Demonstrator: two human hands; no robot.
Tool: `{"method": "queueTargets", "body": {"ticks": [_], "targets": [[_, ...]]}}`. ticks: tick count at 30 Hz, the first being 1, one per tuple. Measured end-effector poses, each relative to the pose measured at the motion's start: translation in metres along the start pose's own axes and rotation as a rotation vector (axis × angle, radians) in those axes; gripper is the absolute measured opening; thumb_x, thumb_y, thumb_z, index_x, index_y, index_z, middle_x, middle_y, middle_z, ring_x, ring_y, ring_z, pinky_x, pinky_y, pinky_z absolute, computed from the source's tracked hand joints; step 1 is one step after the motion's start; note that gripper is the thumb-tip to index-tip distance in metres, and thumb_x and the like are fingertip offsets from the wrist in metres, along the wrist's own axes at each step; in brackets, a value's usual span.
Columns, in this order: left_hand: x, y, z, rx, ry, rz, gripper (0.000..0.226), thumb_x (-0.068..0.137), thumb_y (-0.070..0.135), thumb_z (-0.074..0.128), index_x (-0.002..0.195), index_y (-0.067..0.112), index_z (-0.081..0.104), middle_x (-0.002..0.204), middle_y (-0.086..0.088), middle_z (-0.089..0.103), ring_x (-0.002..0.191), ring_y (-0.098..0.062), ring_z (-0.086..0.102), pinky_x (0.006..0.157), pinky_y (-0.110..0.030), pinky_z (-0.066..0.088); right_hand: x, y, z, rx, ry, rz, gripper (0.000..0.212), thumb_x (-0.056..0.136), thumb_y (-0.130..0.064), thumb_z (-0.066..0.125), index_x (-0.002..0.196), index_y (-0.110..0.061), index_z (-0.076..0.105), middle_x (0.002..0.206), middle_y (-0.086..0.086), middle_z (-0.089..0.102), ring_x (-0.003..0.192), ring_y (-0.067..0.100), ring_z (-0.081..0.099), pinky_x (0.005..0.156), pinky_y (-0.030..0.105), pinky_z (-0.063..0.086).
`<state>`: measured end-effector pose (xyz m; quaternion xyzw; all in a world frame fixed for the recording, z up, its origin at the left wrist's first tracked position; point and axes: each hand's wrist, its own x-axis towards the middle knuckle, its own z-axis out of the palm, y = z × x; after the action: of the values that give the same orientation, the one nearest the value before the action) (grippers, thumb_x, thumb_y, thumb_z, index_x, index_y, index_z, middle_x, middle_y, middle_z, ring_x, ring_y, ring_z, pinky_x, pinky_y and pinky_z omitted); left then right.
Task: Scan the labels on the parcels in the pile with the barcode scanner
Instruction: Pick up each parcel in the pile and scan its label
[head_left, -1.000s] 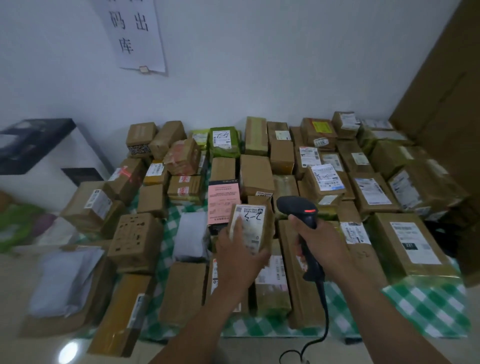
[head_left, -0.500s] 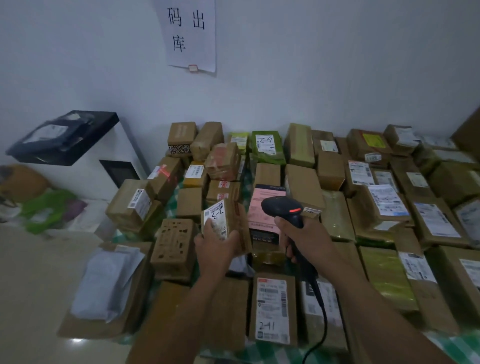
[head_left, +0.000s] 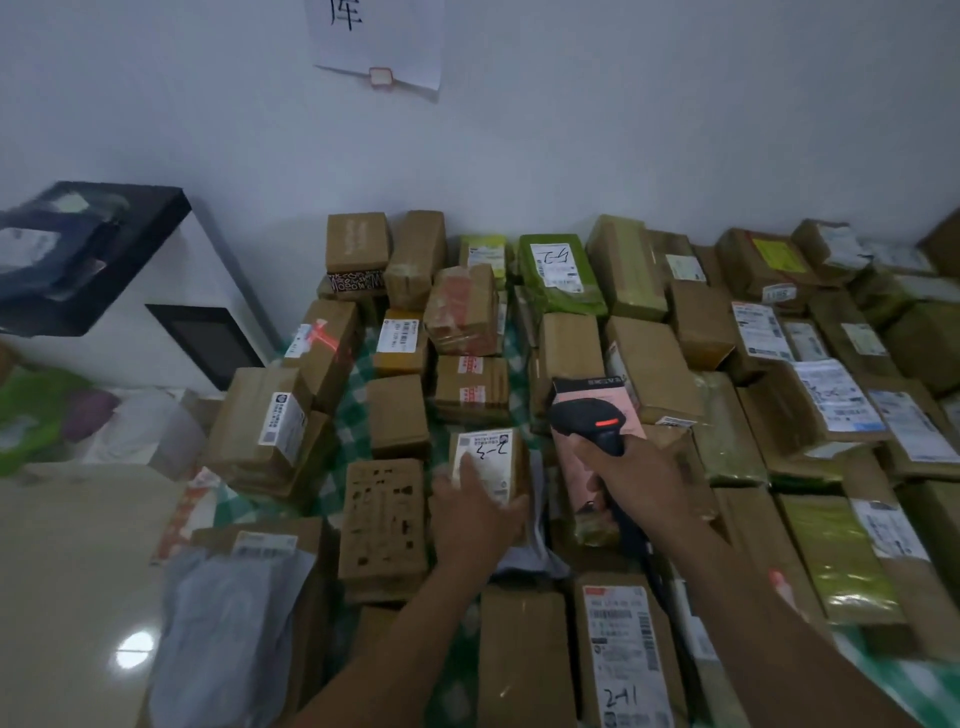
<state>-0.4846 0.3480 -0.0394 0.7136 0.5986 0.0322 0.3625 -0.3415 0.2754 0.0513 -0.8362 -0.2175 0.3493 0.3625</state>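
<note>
Many brown cardboard parcels cover a table with a green checked cloth. My left hand grips a small brown parcel whose white label with handwritten marks faces up, low among the other boxes. My right hand holds the black barcode scanner by its handle, with a red light on its head. The scanner hangs over a pink box, right of the small parcel. A red scan line falls on a taped parcel at the far left.
A white cabinet with a black top stands left of the table. A grey plastic mailer lies at the front left. A labelled box marked 2-11 sits near the front. A paper sign hangs on the wall.
My left hand has carried the small parcel leftward and lowered it among the boxes. The view has swung left and down. The scanner stays right of the parcel.
</note>
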Motion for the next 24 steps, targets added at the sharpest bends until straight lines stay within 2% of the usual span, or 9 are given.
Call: {"method": "queueTargets", "body": {"ticks": [4,7,9,11,13,15,18,20,24], "targets": [[0.001,0.001,0.016,0.158,-0.034,0.035,0.106,0.078,0.069,0.063,0.155,0.027,0.003,0.148,-0.016,0.018,0.129,-0.032,0.033,0.106,-0.04,0.038,0.005,0.004,-0.003,-0.056,0.068,0.02,0.036,0.092,-0.041,0.063,0.081,-0.007,0.063,0.065,0.006,0.068,0.051,0.018,0.061,0.049,0.028,0.049],[-0.001,0.006,0.019,0.205,-0.066,0.022,0.107,0.075,0.072,0.064,0.153,0.027,0.005,0.145,-0.016,0.02,0.131,-0.033,0.032,0.107,-0.043,0.035,0.005,-0.001,-0.011,-0.016,0.124,0.004,0.035,0.092,-0.036,0.064,0.073,-0.007,0.062,0.066,0.013,0.069,0.055,0.024,0.062,0.058,0.038,0.054],[0.003,0.01,0.016,0.196,-0.036,0.033,0.101,0.078,0.072,0.06,0.151,0.024,0.011,0.147,-0.015,0.021,0.134,-0.033,0.03,0.109,-0.044,0.032,0.007,-0.007,-0.016,0.013,0.159,0.01,0.037,0.093,-0.036,0.063,0.072,-0.006,0.062,0.065,0.013,0.068,0.054,0.023,0.062,0.06,0.039,0.055],[0.014,0.015,0.007,0.219,0.075,0.107,0.086,0.083,0.071,0.054,0.146,0.02,0.024,0.148,-0.015,0.024,0.135,-0.031,0.03,0.109,-0.042,0.031,0.011,-0.017,-0.02,0.028,0.171,-0.021,0.036,0.093,-0.036,0.063,0.074,-0.006,0.063,0.063,0.01,0.067,0.052,0.021,0.061,0.058,0.037,0.055],[0.033,0.02,-0.002,0.155,0.165,0.173,0.071,0.088,0.064,0.053,0.14,0.019,0.034,0.147,-0.013,0.027,0.134,-0.028,0.031,0.109,-0.04,0.03,0.017,-0.029,-0.022,0.04,0.148,-0.063,0.034,0.093,-0.038,0.063,0.08,-0.006,0.062,0.063,0.008,0.066,0.049,0.018,0.06,0.048,0.03,0.052],[0.057,0.028,-0.013,0.102,0.184,0.209,0.064,0.091,0.056,0.055,0.138,0.018,0.035,0.146,-0.013,0.028,0.133,-0.028,0.032,0.108,-0.04,0.031,0.026,-0.041,-0.023,0.036,0.111,-0.116,0.033,0.092,-0.038,0.064,0.081,-0.008,0.061,0.061,0.006,0.065,0.044,0.014,0.057,0.043,0.025,0.048],[0.102,0.041,-0.026,0.093,0.225,0.265,0.057,0.092,0.05,0.053,0.134,0.014,0.04,0.141,-0.014,0.037,0.126,-0.028,0.037,0.104,-0.04,0.036,0.046,-0.059,-0.02,0.029,0.051,-0.169,0.029,0.091,-0.038,0.066,0.082,-0.011,0.062,0.065,0.008,0.068,0.046,0.019,0.059,0.045,0.028,0.049],[0.134,0.053,-0.037,0.09,0.251,0.257,0.061,0.088,0.053,0.05,0.135,0.017,0.039,0.14,-0.013,0.041,0.121,-0.028,0.039,0.101,-0.041,0.039,0.063,-0.07,-0.018,0.042,0.007,-0.198,0.03,0.091,-0.037,0.066,0.077,-0.011,0.061,0.064,0.009,0.066,0.046,0.019,0.059,0.045,0.028,0.049],[0.181,0.087,-0.055,0.13,0.323,0.263,0.083,0.085,0.055,0.065,0.148,0.015,0.028,0.148,-0.017,0.036,0.133,-0.034,0.039,0.11,-0.047,0.033,0.099,-0.087,-0.015,0.076,-0.057,-0.23,0.038,0.092,-0.037,0.065,0.067,-0.01,0.058,0.054,0.005,0.061,0.043,0.017,0.056,0.045,0.028,0.049]]}}
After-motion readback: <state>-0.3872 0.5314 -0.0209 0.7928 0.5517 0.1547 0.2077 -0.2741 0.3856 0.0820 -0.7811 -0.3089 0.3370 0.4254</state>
